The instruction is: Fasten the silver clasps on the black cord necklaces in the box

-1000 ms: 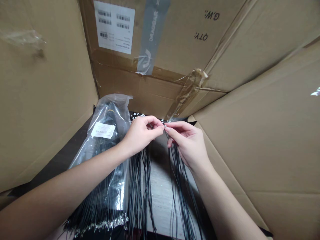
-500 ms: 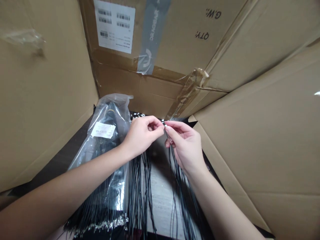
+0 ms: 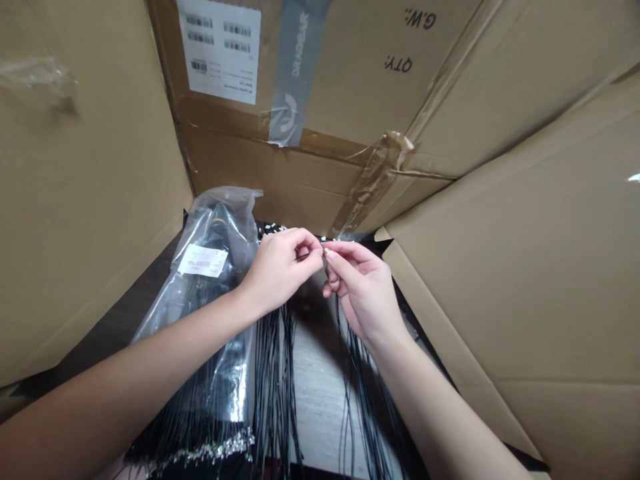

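Both hands have just edged a little toward 9 o'clock, the right hand (image 3: 361, 290) more than the left hand (image 3: 281, 267), but their hold looks unchanged. They stand close together at the middle of the view, inside an opened carton (image 3: 90, 200). The left fingers (image 3: 305, 241) are curled shut, gripping the top of one hank of black cords (image 3: 274, 393), which hangs toward 6 o'clock. The right fingers (image 3: 336, 250) pinch at their tips, gripping the top of a second hank of black cords (image 3: 363, 407), which falls the same way over a pale surface (image 3: 317, 400).

At 9 o'clock from the hands lies a clear plastic bag (image 3: 200, 233) with a white label (image 3: 203, 260), holding a further bundle of cords (image 3: 213, 373). Its lower end shows a band of small silver fittings (image 3: 193, 453). More small silver bits (image 3: 274, 229) lie at 12 o'clock beyond the hands.

The fingers hide the upper cord ends, so I cannot make out what they pinch or whether anything joins the two hanks. The frame's bottom edge cuts off the hanks' lower ends.
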`<act>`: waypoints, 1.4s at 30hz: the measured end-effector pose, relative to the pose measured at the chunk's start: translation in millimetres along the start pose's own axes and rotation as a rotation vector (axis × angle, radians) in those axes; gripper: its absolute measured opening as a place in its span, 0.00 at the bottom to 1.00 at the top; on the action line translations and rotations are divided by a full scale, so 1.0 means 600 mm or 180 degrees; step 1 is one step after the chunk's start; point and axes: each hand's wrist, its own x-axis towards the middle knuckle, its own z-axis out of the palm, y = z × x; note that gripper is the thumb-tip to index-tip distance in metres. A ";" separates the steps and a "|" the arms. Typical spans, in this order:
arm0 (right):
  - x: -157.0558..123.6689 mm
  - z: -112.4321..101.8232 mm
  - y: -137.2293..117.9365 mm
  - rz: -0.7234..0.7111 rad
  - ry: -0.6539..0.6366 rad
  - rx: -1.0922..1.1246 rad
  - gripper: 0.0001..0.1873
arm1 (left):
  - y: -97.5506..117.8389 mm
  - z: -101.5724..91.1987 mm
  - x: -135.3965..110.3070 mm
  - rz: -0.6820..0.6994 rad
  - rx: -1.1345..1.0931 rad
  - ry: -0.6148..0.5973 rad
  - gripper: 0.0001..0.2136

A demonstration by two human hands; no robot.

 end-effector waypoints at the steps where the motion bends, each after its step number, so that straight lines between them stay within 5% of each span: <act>1: 0.001 -0.003 0.000 0.0004 -0.0032 -0.0055 0.16 | -0.001 0.000 0.000 0.0015 0.0019 0.0015 0.06; 9: 0.005 -0.009 0.005 -0.0112 -0.0208 -0.0383 0.17 | -0.003 0.000 -0.002 0.0090 -0.0051 0.0036 0.06; 15: 0.010 -0.012 0.008 -0.0502 0.0381 -0.0341 0.15 | -0.004 0.002 -0.002 0.0019 -0.0164 0.0017 0.07; 21: 0.007 -0.006 0.001 -0.0201 -0.0045 -0.0277 0.16 | -0.009 0.003 0.000 -0.0310 -0.0649 -0.0112 0.07; 42: 0.007 -0.006 -0.005 0.0071 0.0085 0.0113 0.16 | 0.000 -0.001 0.002 -0.0347 -0.1096 -0.0022 0.07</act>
